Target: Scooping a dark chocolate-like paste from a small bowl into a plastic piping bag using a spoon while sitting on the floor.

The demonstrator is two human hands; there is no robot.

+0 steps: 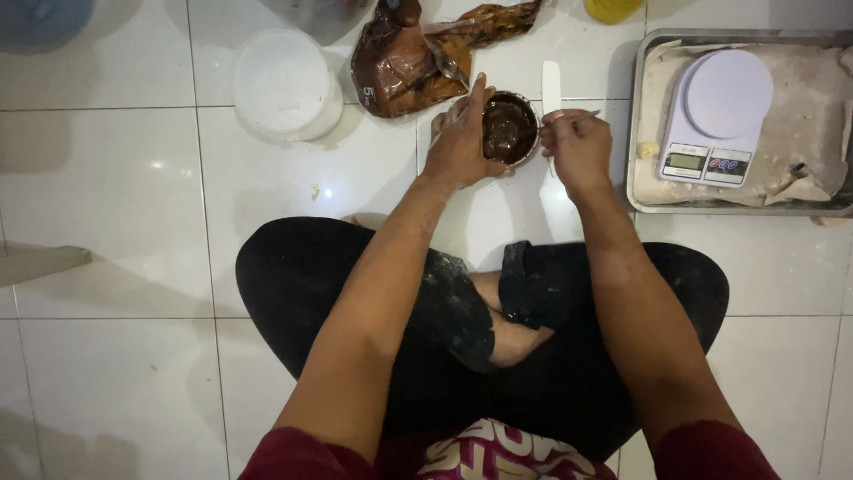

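I sit cross-legged on a white tiled floor. My left hand (458,147) grips the side of a small round bowl (509,127) filled with dark brown paste. To the right of the bowl, my right hand (577,142) is closed on a thin metal utensil (573,116) whose end reaches the bowl's rim. A white flat spatula (551,86) lies on the floor just behind my right hand. A crumpled brown plastic bag (418,58) with dark paste in it lies behind the bowl.
A white lidded tub (286,84) stands at the back left. On the right, a metal tray (641,116) lined with pale paper holds a white kitchen scale (718,116). A yellow object (611,9) and a blue object (44,18) sit at the top edge.
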